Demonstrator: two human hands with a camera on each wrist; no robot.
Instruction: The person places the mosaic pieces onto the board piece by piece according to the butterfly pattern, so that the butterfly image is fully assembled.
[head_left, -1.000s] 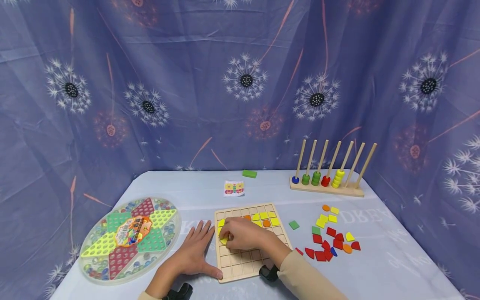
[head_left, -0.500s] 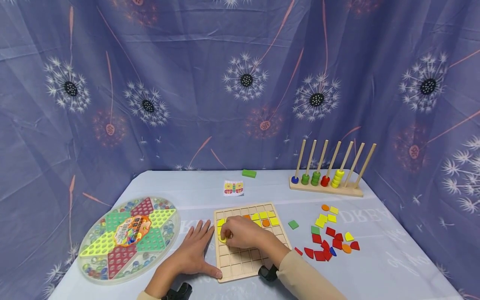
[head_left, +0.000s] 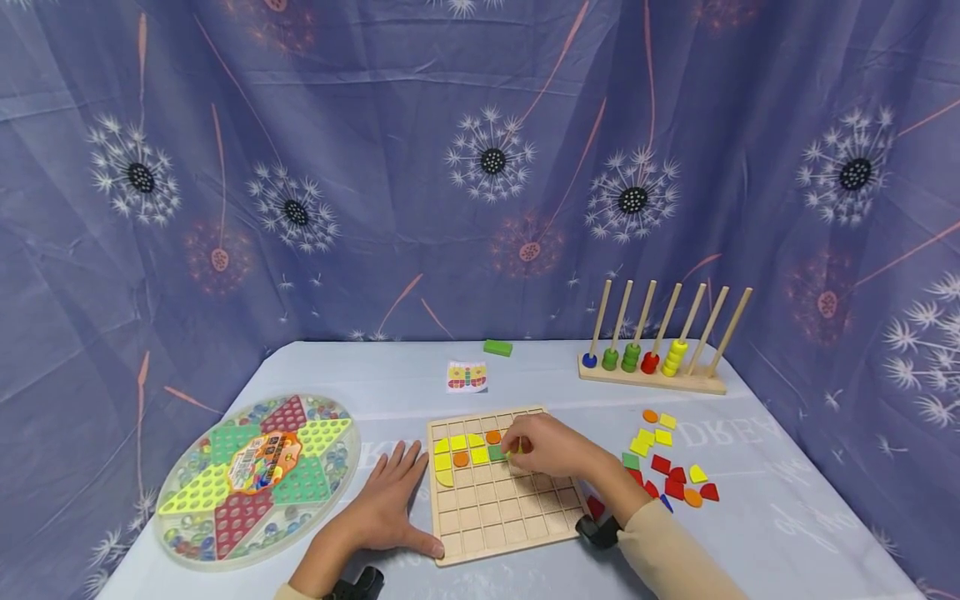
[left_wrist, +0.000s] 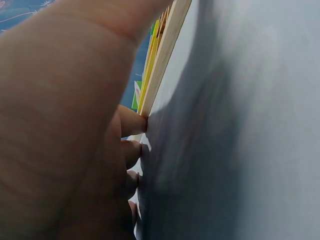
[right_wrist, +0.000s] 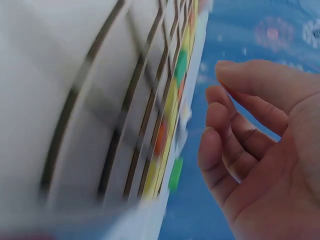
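A wooden grid board (head_left: 487,512) lies at the table's middle. On its left upper cells sit yellow squares (head_left: 480,456), a yellow quarter-circle (head_left: 444,478), orange discs (head_left: 461,459) and a green square (head_left: 497,452). My left hand (head_left: 386,504) is spread flat on the table, its thumb against the board's near left corner and its fingertips by the left edge. Above the board's upper right part is my right hand (head_left: 551,446), covering some cells there. In the right wrist view its fingers (right_wrist: 210,150) are loosely bent, nothing between them and the thumb.
Loose red, yellow, green, orange and blue pieces (head_left: 674,487) are scattered right of the board. Behind it lie a butterfly pattern card (head_left: 467,377) and a green block (head_left: 498,347). A peg stacker (head_left: 652,379) stands back right; a round marble game board (head_left: 258,479) lies left.
My right hand has left the yellow quarter-circle at the board's left side and moved right across the board, uncovering the left pieces. My left hand has stayed put.
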